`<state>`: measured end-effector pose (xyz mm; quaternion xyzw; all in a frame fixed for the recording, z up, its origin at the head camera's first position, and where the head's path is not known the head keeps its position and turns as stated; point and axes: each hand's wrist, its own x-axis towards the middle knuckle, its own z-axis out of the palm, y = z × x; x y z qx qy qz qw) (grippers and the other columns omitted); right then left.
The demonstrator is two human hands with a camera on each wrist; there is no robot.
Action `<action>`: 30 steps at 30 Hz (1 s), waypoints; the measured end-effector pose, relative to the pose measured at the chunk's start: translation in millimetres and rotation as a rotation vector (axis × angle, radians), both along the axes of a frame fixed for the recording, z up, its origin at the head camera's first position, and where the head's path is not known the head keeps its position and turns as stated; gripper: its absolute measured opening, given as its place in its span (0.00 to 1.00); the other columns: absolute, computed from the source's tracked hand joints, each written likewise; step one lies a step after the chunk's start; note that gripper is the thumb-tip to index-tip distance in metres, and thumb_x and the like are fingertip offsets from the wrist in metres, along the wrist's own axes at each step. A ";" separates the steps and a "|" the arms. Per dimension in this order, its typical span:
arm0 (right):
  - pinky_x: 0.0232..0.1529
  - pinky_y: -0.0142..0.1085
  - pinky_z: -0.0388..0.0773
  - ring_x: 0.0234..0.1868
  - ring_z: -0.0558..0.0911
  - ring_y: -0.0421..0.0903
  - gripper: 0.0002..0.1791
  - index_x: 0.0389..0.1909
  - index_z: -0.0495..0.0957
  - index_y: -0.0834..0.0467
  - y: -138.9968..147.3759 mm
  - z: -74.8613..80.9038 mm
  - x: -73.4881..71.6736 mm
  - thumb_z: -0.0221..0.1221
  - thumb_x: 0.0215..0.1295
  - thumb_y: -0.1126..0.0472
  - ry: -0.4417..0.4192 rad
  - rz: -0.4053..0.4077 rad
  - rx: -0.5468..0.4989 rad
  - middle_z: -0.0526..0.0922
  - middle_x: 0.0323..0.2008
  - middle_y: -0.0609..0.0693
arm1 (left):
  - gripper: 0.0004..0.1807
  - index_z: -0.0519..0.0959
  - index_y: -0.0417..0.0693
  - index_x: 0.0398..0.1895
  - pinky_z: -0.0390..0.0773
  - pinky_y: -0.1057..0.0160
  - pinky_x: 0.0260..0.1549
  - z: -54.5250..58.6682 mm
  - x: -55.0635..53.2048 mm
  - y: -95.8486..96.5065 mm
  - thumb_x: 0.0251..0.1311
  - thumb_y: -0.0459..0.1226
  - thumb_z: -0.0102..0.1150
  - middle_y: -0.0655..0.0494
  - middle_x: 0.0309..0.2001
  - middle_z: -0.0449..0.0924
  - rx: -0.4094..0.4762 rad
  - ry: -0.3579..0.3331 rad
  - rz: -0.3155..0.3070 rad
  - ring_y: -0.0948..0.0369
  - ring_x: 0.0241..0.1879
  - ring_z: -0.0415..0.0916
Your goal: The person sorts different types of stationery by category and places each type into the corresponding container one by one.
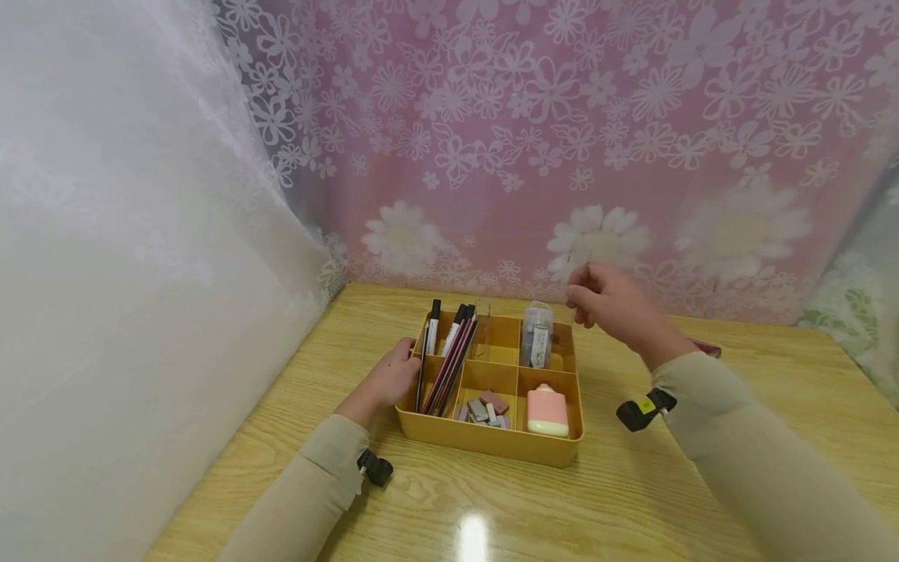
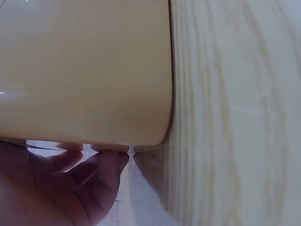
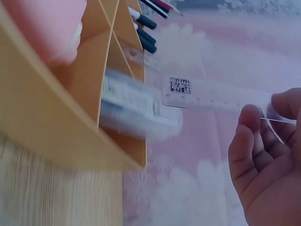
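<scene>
My right hand (image 1: pixel 607 304) pinches a clear ruler (image 3: pixel 211 98) with a printed code, raised above the back right corner of a yellow desk organizer (image 1: pixel 485 445). My left hand (image 1: pixel 386 378) holds the organizer at its left side, fingertips against the wall (image 2: pixel 89 70); the thumb is partly hidden. In the compartments stand black-capped markers (image 1: pixel 433 332), dark pencils (image 1: pixel 449 371), a clear upright plastic strip (image 1: pixel 482 332) and a clear case (image 1: pixel 538 336) with a label. Small grey and pink erasers (image 1: pixel 485 411) lie front middle, and a pink and cream bottle (image 1: pixel 546 411) front right.
The organizer stands on a wood-grain table (image 1: pixel 421 499). Behind it hangs a pink flowered curtain (image 1: pixel 477 195), with a white sheet (image 1: pixel 154 234) on the left. A small dark red object (image 1: pixel 707 348) lies behind the right forearm.
</scene>
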<state>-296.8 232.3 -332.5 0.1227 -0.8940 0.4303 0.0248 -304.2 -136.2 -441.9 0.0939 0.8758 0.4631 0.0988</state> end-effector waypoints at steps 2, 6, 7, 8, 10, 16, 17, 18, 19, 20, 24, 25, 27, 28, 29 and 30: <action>0.38 0.46 0.81 0.37 0.81 0.58 0.18 0.51 0.72 0.60 -11.0 -1.0 -5.6 0.49 0.79 0.48 0.000 0.016 0.008 0.79 0.38 0.58 | 0.27 0.58 0.41 0.74 0.62 0.42 0.66 0.0 -0.1 0.1 0.77 0.42 0.34 0.39 0.70 0.64 0.007 -0.003 -0.002 0.46 0.69 0.63; 0.42 0.50 0.82 0.40 0.82 0.59 0.19 0.52 0.73 0.57 -32.7 -4.2 -15.4 0.49 0.78 0.46 -0.016 0.008 0.051 0.81 0.37 0.57 | 0.27 0.59 0.41 0.74 0.63 0.41 0.66 -1.6 -0.6 0.0 0.77 0.42 0.34 0.39 0.70 0.64 0.009 -0.003 0.005 0.46 0.68 0.63; 0.43 0.51 0.81 0.40 0.82 0.58 0.19 0.53 0.73 0.57 -38.0 -5.2 -17.4 0.50 0.78 0.46 -0.021 0.006 0.061 0.81 0.37 0.56 | 0.27 0.59 0.41 0.74 0.63 0.42 0.66 -2.0 -0.7 0.0 0.77 0.42 0.34 0.39 0.70 0.64 0.010 -0.003 0.007 0.46 0.68 0.63; 0.43 0.50 0.81 0.40 0.82 0.56 0.19 0.54 0.73 0.57 -43.0 -6.6 -19.4 0.51 0.78 0.46 -0.026 0.000 0.073 0.81 0.38 0.56 | 0.26 0.59 0.41 0.73 0.63 0.41 0.66 -2.6 -0.9 0.0 0.77 0.41 0.34 0.39 0.69 0.65 0.011 -0.002 0.009 0.46 0.68 0.63; 0.43 0.49 0.82 0.40 0.82 0.54 0.18 0.56 0.73 0.56 -51.6 -10.0 -23.4 0.52 0.77 0.48 -0.034 -0.012 0.085 0.81 0.40 0.55 | 0.26 0.59 0.41 0.73 0.63 0.42 0.66 -3.3 -1.1 0.1 0.76 0.41 0.35 0.39 0.69 0.65 0.015 -0.004 0.009 0.46 0.68 0.63; 0.40 0.46 0.82 0.38 0.83 0.54 0.13 0.53 0.74 0.58 -70.0 -23.4 -30.9 0.54 0.76 0.54 -0.056 0.003 0.092 0.80 0.44 0.57 | 0.26 0.60 0.41 0.73 0.62 0.42 0.66 -2.9 -1.1 -0.1 0.76 0.42 0.34 0.40 0.69 0.65 0.024 -0.001 0.002 0.47 0.68 0.63; 0.39 0.45 0.82 0.37 0.82 0.54 0.13 0.52 0.75 0.59 -72.0 -25.8 -31.6 0.54 0.76 0.55 -0.056 0.015 0.092 0.80 0.43 0.58 | 0.26 0.60 0.41 0.73 0.62 0.42 0.66 -2.7 -1.0 -0.3 0.76 0.42 0.34 0.40 0.69 0.65 0.025 0.000 0.001 0.47 0.68 0.63; 0.38 0.45 0.82 0.35 0.82 0.55 0.12 0.51 0.75 0.59 -73.9 -28.2 -32.4 0.53 0.76 0.56 -0.053 0.023 0.098 0.81 0.41 0.59 | 0.26 0.60 0.42 0.73 0.62 0.42 0.66 -2.4 -0.9 -0.5 0.76 0.42 0.34 0.40 0.69 0.65 0.027 -0.003 0.001 0.47 0.68 0.63; 0.36 0.44 0.81 0.34 0.82 0.54 0.11 0.49 0.76 0.59 -75.3 -30.7 -33.5 0.53 0.76 0.56 -0.048 0.031 0.107 0.81 0.40 0.59 | 0.26 0.60 0.42 0.73 0.63 0.42 0.66 -2.3 -0.8 -0.5 0.76 0.42 0.34 0.40 0.69 0.65 0.029 -0.005 0.003 0.47 0.68 0.63; 0.35 0.44 0.81 0.33 0.81 0.54 0.11 0.48 0.76 0.60 -76.8 -32.8 -34.5 0.53 0.75 0.57 -0.044 0.036 0.120 0.80 0.38 0.59 | 0.26 0.60 0.42 0.73 0.63 0.41 0.65 -2.3 -0.8 -0.5 0.76 0.42 0.34 0.40 0.69 0.65 0.030 -0.004 0.002 0.47 0.68 0.63; 0.34 0.42 0.82 0.30 0.81 0.53 0.13 0.53 0.74 0.61 -81.6 -38.8 -38.2 0.52 0.73 0.60 -0.080 0.024 0.109 0.80 0.36 0.57 | 0.26 0.60 0.41 0.72 0.63 0.42 0.65 -2.0 -1.1 -0.5 0.77 0.42 0.34 0.40 0.69 0.65 0.023 -0.001 0.002 0.47 0.67 0.64; 0.33 0.42 0.82 0.30 0.81 0.52 0.14 0.56 0.72 0.61 -82.8 -39.3 -39.1 0.52 0.73 0.61 -0.091 0.012 0.111 0.80 0.35 0.57 | 0.26 0.60 0.41 0.72 0.63 0.42 0.65 -2.1 -1.3 -0.5 0.77 0.42 0.34 0.39 0.69 0.66 0.018 0.003 0.001 0.47 0.67 0.64; 0.33 0.42 0.82 0.30 0.82 0.52 0.19 0.62 0.69 0.59 -85.3 -38.8 -40.8 0.52 0.72 0.63 -0.115 -0.012 0.111 0.81 0.34 0.57 | 0.26 0.60 0.41 0.72 0.63 0.42 0.66 -1.8 -1.5 -0.4 0.77 0.42 0.34 0.40 0.69 0.66 0.009 0.006 0.003 0.47 0.68 0.64; 0.32 0.42 0.81 0.30 0.82 0.52 0.21 0.64 0.67 0.58 -86.5 -38.2 -41.7 0.51 0.72 0.64 -0.121 -0.023 0.118 0.82 0.33 0.58 | 0.26 0.60 0.41 0.72 0.63 0.42 0.66 -1.7 -1.5 -0.5 0.76 0.42 0.34 0.40 0.69 0.66 0.007 0.007 0.002 0.47 0.68 0.64; 0.31 0.42 0.80 0.29 0.82 0.52 0.23 0.66 0.66 0.57 -87.7 -37.6 -42.7 0.51 0.72 0.65 -0.123 -0.028 0.132 0.82 0.33 0.58 | 0.26 0.60 0.41 0.72 0.63 0.42 0.66 -1.3 -1.2 -0.5 0.76 0.42 0.34 0.40 0.69 0.66 0.006 0.008 0.003 0.47 0.68 0.64; 0.29 0.42 0.79 0.28 0.81 0.52 0.24 0.68 0.65 0.56 -89.2 -36.5 -43.8 0.50 0.72 0.66 -0.124 -0.034 0.156 0.82 0.33 0.58 | 0.26 0.60 0.41 0.72 0.63 0.42 0.66 -1.1 -1.1 -0.6 0.76 0.42 0.34 0.40 0.69 0.66 0.008 0.009 0.002 0.47 0.68 0.64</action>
